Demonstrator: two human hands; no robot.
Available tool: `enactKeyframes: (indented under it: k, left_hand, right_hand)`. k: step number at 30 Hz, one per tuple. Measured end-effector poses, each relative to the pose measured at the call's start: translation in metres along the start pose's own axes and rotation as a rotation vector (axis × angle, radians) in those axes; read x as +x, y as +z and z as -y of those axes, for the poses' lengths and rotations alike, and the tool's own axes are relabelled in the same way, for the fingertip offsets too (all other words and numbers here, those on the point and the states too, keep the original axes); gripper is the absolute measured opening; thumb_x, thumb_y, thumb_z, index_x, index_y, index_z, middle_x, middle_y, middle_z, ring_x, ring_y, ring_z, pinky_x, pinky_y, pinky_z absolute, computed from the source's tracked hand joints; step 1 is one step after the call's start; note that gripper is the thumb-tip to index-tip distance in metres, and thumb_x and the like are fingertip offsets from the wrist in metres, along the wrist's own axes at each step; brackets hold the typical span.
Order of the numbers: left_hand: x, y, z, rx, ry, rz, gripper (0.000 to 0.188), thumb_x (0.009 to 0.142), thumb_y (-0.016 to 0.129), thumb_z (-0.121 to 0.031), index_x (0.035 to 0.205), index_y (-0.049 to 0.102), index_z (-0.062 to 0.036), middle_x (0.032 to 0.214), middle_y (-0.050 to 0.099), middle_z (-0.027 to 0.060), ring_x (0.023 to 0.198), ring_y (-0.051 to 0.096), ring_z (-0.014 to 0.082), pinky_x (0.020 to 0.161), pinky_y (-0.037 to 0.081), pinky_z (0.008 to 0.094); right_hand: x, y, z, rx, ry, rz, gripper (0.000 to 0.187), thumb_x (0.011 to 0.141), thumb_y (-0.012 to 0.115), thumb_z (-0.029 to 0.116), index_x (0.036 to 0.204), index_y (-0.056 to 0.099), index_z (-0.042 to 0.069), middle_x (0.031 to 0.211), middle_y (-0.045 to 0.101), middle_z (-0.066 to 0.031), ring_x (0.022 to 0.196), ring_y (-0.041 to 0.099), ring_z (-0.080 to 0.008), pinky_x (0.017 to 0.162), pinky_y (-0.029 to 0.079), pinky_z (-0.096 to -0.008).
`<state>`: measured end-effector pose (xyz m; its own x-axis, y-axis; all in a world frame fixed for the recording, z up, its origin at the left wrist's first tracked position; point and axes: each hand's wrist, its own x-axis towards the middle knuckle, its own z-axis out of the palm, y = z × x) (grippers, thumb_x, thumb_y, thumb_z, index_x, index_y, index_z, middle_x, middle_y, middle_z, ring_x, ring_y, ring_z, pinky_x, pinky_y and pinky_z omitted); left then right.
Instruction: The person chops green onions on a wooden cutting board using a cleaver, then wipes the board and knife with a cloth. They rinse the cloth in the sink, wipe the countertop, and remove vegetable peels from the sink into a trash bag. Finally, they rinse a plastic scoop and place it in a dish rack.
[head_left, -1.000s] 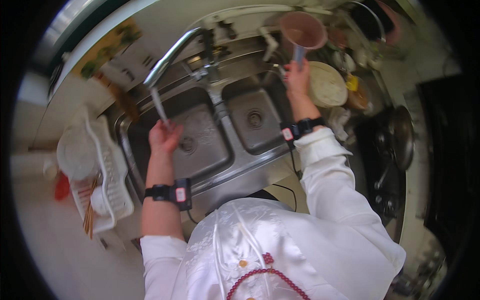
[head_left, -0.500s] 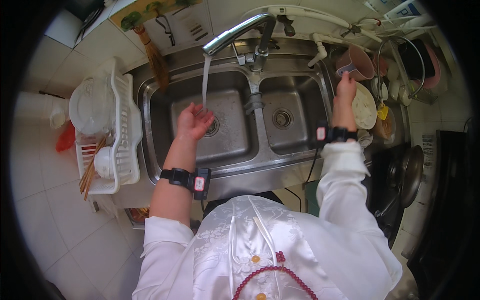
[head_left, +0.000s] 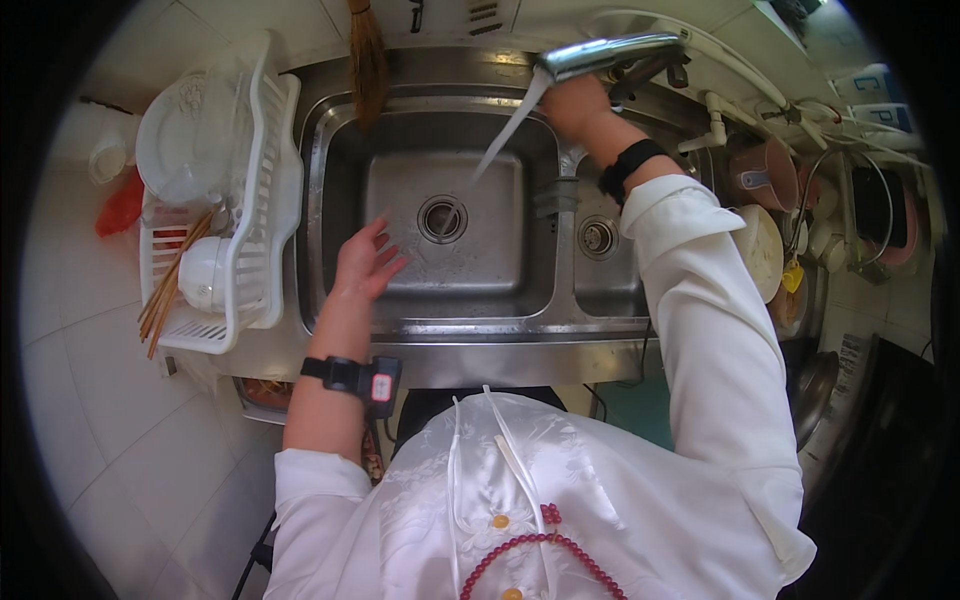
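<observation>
Water [head_left: 513, 128] runs from the chrome faucet [head_left: 610, 55] into the large left basin [head_left: 345, 200] of the steel sink, striking near its drain [head_left: 442, 218]. Over the near left part of that basin hovers my left hand [head_left: 368, 262], fingers spread, holding nothing. My right arm crosses above the smaller right basin [head_left: 605, 285]. At the faucet's base, just under the spout, is my right hand [head_left: 578, 108]; its fingers are hidden by the spout and the hand itself, so I cannot make out its grip. A pink jug [head_left: 768, 175] stands right of the sink.
Left of the sink stands a white dish rack [head_left: 255, 190] with plates, a white bowl [head_left: 205, 272] and chopsticks [head_left: 170, 290]. A straw brush [head_left: 366, 60] hangs behind. A pale round dish [head_left: 760, 250] and a wire rack [head_left: 880, 215] are at the right, below white pipes [head_left: 730, 60].
My right hand has left the pink jug and moved left to the faucet's base. My left hand has come out from beside the water stream, toward me. The view has shifted.
</observation>
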<state>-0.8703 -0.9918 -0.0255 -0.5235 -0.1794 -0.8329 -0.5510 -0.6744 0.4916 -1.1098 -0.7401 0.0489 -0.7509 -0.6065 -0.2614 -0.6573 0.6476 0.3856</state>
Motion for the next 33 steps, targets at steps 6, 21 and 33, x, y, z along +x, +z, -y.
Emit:
enactKeyframes:
  k: [6, 21, 33]
  left_hand:
    - [-0.01, -0.056, -0.001, 0.082, 0.049, -0.096, 0.046, 0.085, 0.058, -0.026, 0.125, 0.046, -0.0075, 0.131, 0.04, 0.0112, 0.118, 0.039, 0.0281, 0.095, 0.035, 0.046]
    - [-0.043, -0.114, 0.048, 1.406, 1.137, -0.227, 0.027, 0.073, 0.058, -0.005, 0.1, 0.057, -0.0009, 0.108, 0.051, 0.0152, 0.095, 0.049, 0.0337, 0.083, 0.041, 0.0407]
    - [-0.043, -0.112, 0.047, 1.331, 1.198, -0.277, 0.025, 0.07, 0.058, -0.004, 0.095, 0.058, -0.0008, 0.103, 0.051, 0.0147, 0.091, 0.05, 0.0321, 0.079, 0.043, 0.04]
  right_hand:
    - [0.01, 0.013, -0.011, 0.005, 0.134, -0.079, 0.022, 0.079, 0.046, 0.016, 0.079, 0.068, 0.012, 0.093, 0.063, -0.01, 0.091, 0.058, -0.0281, 0.085, 0.039, -0.0436]
    - [0.049, 0.11, 0.05, 0.165, 0.168, -0.208, 0.014, 0.078, 0.052, 0.013, 0.089, 0.052, 0.005, 0.085, 0.057, -0.0147, 0.065, 0.064, -0.0302, 0.053, 0.053, -0.0403]
    - [0.026, 0.066, 0.082, 1.303, 0.311, 0.103, 0.015, 0.084, 0.054, 0.015, 0.096, 0.057, 0.006, 0.089, 0.061, -0.0142, 0.068, 0.065, -0.0257, 0.054, 0.052, -0.0349]
